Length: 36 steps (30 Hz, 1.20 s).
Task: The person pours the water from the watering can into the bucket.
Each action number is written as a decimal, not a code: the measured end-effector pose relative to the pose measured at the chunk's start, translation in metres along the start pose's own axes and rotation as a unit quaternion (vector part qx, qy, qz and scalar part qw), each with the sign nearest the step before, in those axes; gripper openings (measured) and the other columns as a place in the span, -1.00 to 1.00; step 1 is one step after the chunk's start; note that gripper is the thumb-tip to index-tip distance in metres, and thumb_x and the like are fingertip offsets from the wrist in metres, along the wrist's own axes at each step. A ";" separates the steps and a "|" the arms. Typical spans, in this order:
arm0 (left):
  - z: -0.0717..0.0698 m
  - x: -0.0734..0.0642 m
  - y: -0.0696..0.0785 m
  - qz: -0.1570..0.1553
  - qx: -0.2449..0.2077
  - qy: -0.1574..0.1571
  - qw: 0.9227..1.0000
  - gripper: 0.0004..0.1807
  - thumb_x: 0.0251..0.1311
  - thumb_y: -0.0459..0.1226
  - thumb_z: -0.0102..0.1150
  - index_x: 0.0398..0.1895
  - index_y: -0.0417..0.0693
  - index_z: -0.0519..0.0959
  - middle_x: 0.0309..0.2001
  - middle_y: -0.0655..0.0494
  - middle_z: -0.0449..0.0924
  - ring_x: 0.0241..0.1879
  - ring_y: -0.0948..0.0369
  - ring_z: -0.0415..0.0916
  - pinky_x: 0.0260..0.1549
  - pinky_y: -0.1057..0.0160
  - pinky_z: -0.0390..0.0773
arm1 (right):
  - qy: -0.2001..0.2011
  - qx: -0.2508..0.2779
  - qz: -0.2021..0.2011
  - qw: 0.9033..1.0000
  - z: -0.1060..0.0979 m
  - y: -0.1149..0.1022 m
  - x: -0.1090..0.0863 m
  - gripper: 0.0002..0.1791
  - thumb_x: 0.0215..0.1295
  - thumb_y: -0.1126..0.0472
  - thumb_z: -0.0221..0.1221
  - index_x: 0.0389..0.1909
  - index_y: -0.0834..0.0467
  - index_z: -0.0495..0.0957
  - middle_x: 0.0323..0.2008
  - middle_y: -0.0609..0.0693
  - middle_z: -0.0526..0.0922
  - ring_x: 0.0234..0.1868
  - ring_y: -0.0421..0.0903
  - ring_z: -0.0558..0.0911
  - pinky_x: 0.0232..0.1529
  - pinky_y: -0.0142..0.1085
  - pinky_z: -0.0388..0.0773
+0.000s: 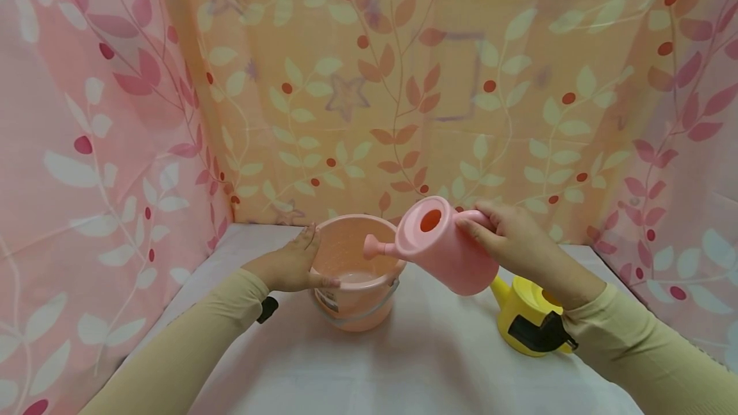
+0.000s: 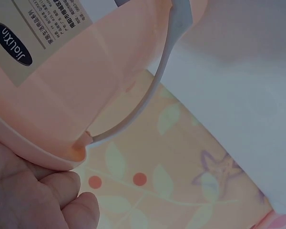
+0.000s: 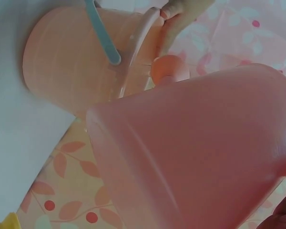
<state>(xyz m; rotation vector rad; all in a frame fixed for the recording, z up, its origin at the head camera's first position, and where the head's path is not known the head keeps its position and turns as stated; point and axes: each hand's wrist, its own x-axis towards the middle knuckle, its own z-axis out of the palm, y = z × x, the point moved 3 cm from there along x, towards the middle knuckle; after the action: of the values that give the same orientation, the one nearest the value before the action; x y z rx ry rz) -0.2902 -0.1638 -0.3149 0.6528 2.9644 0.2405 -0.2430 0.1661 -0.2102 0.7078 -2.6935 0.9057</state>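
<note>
A pink watering can [image 1: 446,252] hangs tilted in the air, its spout pointing left over the open mouth of a peach-coloured bucket [image 1: 357,306]. My right hand [image 1: 513,235] grips the can's handle. With thumb and fingers spread along the rim, my left hand [image 1: 291,261] holds the bucket's left side. The bucket stands upright on the table, its grey handle [image 2: 138,107] hanging down in front. In the right wrist view the can's spout head [image 3: 169,69] shows just above the bucket rim. I cannot make out any water flowing from it.
A yellow watering can [image 1: 521,316] stands on the white-covered table [image 1: 403,370], partly behind my right wrist. Patterned cloth [image 1: 398,82] with leaves and red dots hangs at the back and both sides. A label [image 2: 35,36] is stuck on the bucket.
</note>
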 end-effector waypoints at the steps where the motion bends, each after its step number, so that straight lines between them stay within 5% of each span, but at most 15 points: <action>1: 0.000 0.000 0.000 0.000 -0.001 0.000 1.000 0.33 -0.12 0.46 -0.09 0.36 -0.44 -0.22 0.39 -0.33 -0.36 0.38 -0.14 -0.35 0.29 -0.06 -0.10 | -0.001 0.001 0.001 1.000 0.000 0.000 0.000 -0.69 0.24 -0.09 0.09 -0.30 0.09 0.50 -0.53 -0.04 0.53 -0.44 -0.06 0.49 -0.42 -0.31 0.52; 36: 0.000 0.001 -0.001 -0.002 0.007 -0.006 1.000 0.32 -0.12 0.47 -0.12 0.36 -0.44 -0.24 0.39 -0.33 -0.37 0.38 -0.13 -0.36 0.30 -0.04 -0.14 | -0.004 -0.016 -0.002 1.000 -0.001 -0.001 0.001 -0.71 0.24 -0.06 0.10 -0.31 0.09 0.50 -0.52 -0.05 0.54 -0.44 -0.07 0.49 -0.41 -0.32 0.51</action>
<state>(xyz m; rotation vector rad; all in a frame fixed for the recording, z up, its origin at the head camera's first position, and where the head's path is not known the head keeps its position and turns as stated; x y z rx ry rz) -0.2909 -0.1641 -0.3147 0.6478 2.9586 0.2148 -0.2428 0.1658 -0.2084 0.7105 -2.7065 0.8581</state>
